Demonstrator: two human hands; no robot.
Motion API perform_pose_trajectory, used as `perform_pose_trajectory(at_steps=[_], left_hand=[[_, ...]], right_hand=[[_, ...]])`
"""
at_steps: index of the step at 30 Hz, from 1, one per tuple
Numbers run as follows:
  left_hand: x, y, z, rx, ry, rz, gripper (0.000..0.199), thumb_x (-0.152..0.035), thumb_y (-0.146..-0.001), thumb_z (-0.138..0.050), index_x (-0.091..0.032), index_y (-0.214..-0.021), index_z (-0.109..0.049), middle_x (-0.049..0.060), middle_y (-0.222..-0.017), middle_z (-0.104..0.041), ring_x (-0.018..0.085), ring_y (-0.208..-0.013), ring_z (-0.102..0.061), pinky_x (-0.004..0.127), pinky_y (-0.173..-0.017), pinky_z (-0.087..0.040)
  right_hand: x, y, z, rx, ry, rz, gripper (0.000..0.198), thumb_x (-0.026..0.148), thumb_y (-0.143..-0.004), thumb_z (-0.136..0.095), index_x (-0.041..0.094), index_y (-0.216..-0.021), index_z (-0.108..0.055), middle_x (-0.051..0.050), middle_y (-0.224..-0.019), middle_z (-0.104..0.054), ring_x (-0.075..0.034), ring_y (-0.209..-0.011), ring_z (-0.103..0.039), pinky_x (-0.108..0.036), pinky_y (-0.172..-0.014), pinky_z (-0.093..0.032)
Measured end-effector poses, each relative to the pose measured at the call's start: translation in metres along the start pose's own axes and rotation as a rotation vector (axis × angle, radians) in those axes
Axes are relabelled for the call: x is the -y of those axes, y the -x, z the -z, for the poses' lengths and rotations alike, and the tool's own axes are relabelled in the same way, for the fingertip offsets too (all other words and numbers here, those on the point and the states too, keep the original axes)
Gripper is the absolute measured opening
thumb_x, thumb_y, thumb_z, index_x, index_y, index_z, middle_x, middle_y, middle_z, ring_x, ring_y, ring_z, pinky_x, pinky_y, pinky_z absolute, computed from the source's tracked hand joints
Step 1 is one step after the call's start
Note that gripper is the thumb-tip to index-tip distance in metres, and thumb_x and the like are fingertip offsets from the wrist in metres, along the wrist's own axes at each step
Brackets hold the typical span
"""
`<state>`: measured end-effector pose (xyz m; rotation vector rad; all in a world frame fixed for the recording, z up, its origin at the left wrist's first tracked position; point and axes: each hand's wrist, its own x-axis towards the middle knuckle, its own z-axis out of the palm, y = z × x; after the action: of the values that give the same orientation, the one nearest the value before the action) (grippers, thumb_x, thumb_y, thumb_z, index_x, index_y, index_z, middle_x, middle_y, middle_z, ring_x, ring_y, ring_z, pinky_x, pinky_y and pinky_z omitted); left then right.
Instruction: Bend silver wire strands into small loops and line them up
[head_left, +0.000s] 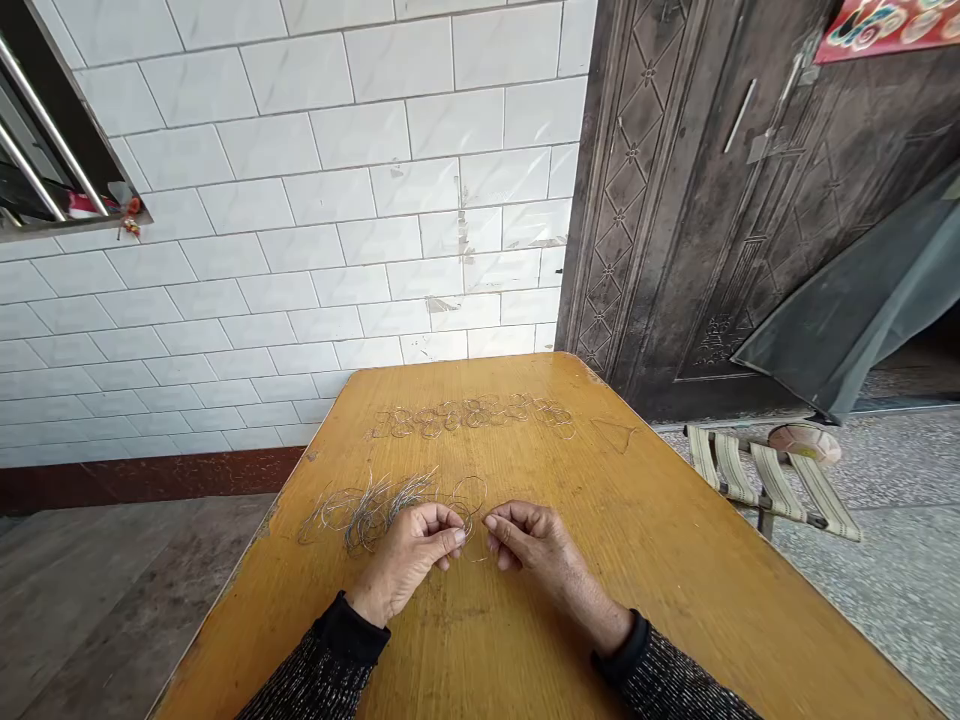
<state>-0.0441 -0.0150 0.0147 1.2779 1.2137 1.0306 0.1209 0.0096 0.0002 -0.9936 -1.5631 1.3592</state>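
My left hand (pixel 417 550) is pinched, thumb against fingertips, on a thin wire (pixel 485 492) that curves up in a loose loop between my hands. My right hand (pixel 534 540) is pinched too, at the other side of the loop; the exact wire end in its fingers is too fine to see. Just behind my left hand lies a tangled heap of thin grey and coppery wires (pixel 367 510). Farther back, several coiled wire rings (pixel 474 412) lie in a row across the wooden table (pixel 645 560).
A bent piece of wire (pixel 616 438) lies at the table's right side. Behind the table stand a white tiled wall (pixel 300 220) and a dark carved door (pixel 675 250). On the floor at right is a folding stool with striped straps (pixel 772 475), with a round ball-like thing (pixel 805 443) beside it.
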Motion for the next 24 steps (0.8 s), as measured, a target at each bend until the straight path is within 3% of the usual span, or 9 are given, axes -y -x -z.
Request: perform_pose_trajectory(at_steps=[6,11,13,17,21,24], left_hand=[[-0.016,0.008,0.016,-0.14,-0.072,-0.111,0.017,-0.03,-0.067,-0.062,-0.015,-0.071,-0.056,-0.002,-0.06,-0.054,0.009,-0.054,-0.048,0.02,-0.05,-0.036],[-0.049,-0.004,0.074,-0.334,-0.277,-0.176,0.019,-0.031,-0.068,-0.061,-0.015,-0.077,-0.057,-0.004,-0.058,-0.053,0.007,-0.05,-0.046,0.018,-0.046,-0.033],[-0.06,-0.022,0.1,-0.454,-0.381,-0.116,0.016,-0.026,-0.068,-0.062,-0.015,-0.078,-0.057,-0.003,-0.061,-0.054,0.008,-0.055,-0.049,0.017,-0.046,-0.034],[-0.062,-0.066,0.137,-0.549,-0.435,0.012,0.012,-0.02,-0.072,-0.06,-0.011,-0.079,-0.057,0.0,-0.066,-0.055,0.01,-0.06,-0.053,0.019,-0.051,-0.04],[-0.039,-0.099,0.149,-0.554,-0.436,0.168,0.028,-0.029,-0.083,-0.05,-0.014,-0.107,-0.052,0.007,-0.105,-0.056,0.017,-0.086,-0.057,0.036,-0.073,-0.049],[-0.022,-0.118,0.151,-0.566,-0.423,0.243,0.032,-0.029,-0.083,-0.049,-0.015,-0.112,-0.049,0.009,-0.111,-0.053,0.02,-0.093,-0.055,0.04,-0.077,-0.047]], right_hand=[[-0.006,-0.003,0.007,-0.063,0.039,0.027,0.041,0.05,-0.078,-0.041,0.015,-0.061,-0.053,0.002,-0.045,-0.048,-0.008,-0.039,-0.041,-0.02,-0.043,-0.03],[-0.007,-0.003,0.007,-0.012,0.061,0.057,0.039,0.048,-0.08,-0.04,0.016,-0.061,-0.051,0.001,-0.052,-0.05,-0.009,-0.043,-0.043,-0.02,-0.044,-0.031],[-0.009,-0.002,0.006,0.009,0.139,0.064,0.04,0.046,-0.081,-0.038,0.016,-0.058,-0.05,0.002,-0.047,-0.047,-0.009,-0.043,-0.042,-0.021,-0.045,-0.031],[-0.011,-0.001,0.004,0.03,0.242,0.074,0.041,0.045,-0.083,-0.035,0.016,-0.058,-0.05,0.001,-0.046,-0.047,-0.01,-0.044,-0.041,-0.021,-0.047,-0.031],[-0.011,0.002,0.003,0.048,0.288,0.077,0.041,0.044,-0.083,-0.035,0.016,-0.056,-0.048,0.002,-0.044,-0.046,-0.01,-0.043,-0.04,-0.021,-0.047,-0.03],[-0.011,0.003,0.001,0.068,0.295,0.093,0.041,0.044,-0.084,-0.034,0.017,-0.057,-0.048,0.001,-0.045,-0.046,-0.01,-0.043,-0.04,-0.021,-0.046,-0.029]])
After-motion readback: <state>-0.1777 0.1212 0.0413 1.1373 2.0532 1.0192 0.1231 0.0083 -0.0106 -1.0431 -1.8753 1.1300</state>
